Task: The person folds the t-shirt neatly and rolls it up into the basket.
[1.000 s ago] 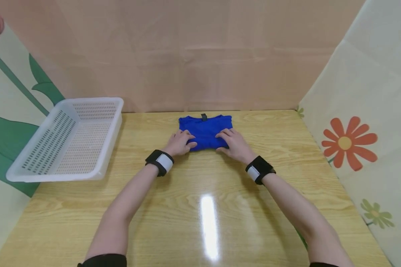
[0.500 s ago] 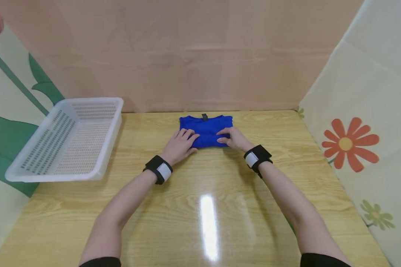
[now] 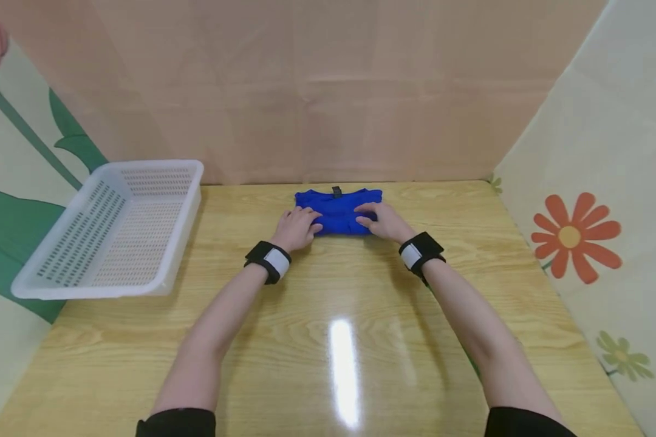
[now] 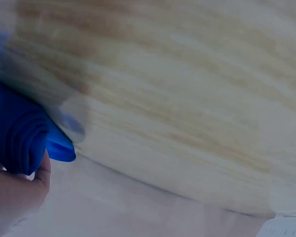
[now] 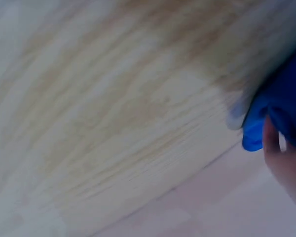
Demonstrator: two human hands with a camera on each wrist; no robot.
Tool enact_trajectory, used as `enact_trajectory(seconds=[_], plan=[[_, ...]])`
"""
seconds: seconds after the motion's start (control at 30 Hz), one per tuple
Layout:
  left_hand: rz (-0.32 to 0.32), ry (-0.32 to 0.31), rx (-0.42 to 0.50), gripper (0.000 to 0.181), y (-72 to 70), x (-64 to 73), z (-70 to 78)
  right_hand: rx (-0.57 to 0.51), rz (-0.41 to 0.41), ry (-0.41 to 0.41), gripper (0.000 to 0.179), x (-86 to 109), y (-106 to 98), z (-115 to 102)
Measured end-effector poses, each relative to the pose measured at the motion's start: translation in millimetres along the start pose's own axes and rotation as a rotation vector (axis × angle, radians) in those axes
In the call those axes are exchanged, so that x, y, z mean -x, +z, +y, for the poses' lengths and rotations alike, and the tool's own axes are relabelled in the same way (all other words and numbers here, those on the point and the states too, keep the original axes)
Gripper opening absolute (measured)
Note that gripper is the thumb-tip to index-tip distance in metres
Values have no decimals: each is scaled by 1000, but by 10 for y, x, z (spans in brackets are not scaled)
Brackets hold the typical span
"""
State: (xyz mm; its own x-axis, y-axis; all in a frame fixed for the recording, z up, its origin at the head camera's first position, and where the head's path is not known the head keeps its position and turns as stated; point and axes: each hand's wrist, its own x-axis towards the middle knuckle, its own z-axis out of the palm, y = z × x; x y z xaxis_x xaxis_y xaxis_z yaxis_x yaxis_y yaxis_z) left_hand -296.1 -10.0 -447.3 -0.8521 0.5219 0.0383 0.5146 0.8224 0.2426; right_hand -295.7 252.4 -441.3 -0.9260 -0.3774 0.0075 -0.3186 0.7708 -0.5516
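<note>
A folded blue shirt (image 3: 339, 209) lies near the table's far edge, its neckline and small dark label facing away from me. Its near side is rolled up; the left wrist view shows the spiral layers of the shirt's roll (image 4: 27, 140). My left hand (image 3: 295, 228) grips the left end of this roll, fingers over it and thumb on the near side. At the opposite end, my right hand (image 3: 389, 222) pinches the roll between fingers and thumb. In the right wrist view, a finger of the right hand (image 5: 281, 163) presses into the blue cloth. Some fingertips are hidden by fabric.
A white perforated plastic basket (image 3: 166, 267) stands on the left of the wooden table (image 3: 284, 340). Behind the table hangs a plain pinkish-tan cloth (image 3: 328, 91). A flower-printed cloth (image 3: 590, 145) borders the right side.
The shirt's near edge has moved away from me, so less flat cloth shows. My left hand drew back with fingers spread, then returned to the roll. My right hand shifted slightly forward.
</note>
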Motion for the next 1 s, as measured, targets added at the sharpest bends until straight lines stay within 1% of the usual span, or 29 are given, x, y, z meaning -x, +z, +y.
enact_trajectory(seconds=[0.1,0.2,0.27,0.3,0.33,0.4,0.47,0.5,0.57,0.63,0.7,0.73,0.77,0.83,0.93,1.0], plan=[[-40,-43,29,42,-21,-55,5,158,59,-91,43,67,42,-48],[-61,-83,23,42,-43,-101,20,304,95,-143,50,102,101,-72],[-70,-106,9,42,-56,-126,35,356,122,-160,49,101,145,-67],[-74,-116,2,43,-59,-136,44,363,140,-166,48,96,165,-60],[-76,-122,-3,43,-61,-145,54,358,159,-168,45,86,183,-46],[-62,-118,-28,43,-54,-154,66,314,190,-168,39,50,218,-4],[-20,-98,-67,43,-30,-151,69,213,192,-152,35,6,222,24],[12,-81,-96,42,-11,-145,64,157,185,-138,34,-20,216,35],[97,-29,-153,40,29,-122,42,49,158,-88,34,-80,192,46],[178,45,-205,39,76,-94,20,-33,118,-15,34,-123,146,37],[238,117,-244,43,117,-72,0,-67,79,53,35,-161,103,30],[258,146,-258,46,130,-62,-4,-74,59,80,36,-178,83,23],[268,164,-267,48,142,-58,-10,-78,39,98,37,-193,66,14],[274,168,-269,49,155,-73,-18,-76,2,115,39,-235,33,-2],[251,130,-216,44,146,-143,-18,-81,-33,142,42,-289,-10,-12],[220,95,-150,41,133,-206,-17,-65,-32,148,42,-323,-24,-9]])
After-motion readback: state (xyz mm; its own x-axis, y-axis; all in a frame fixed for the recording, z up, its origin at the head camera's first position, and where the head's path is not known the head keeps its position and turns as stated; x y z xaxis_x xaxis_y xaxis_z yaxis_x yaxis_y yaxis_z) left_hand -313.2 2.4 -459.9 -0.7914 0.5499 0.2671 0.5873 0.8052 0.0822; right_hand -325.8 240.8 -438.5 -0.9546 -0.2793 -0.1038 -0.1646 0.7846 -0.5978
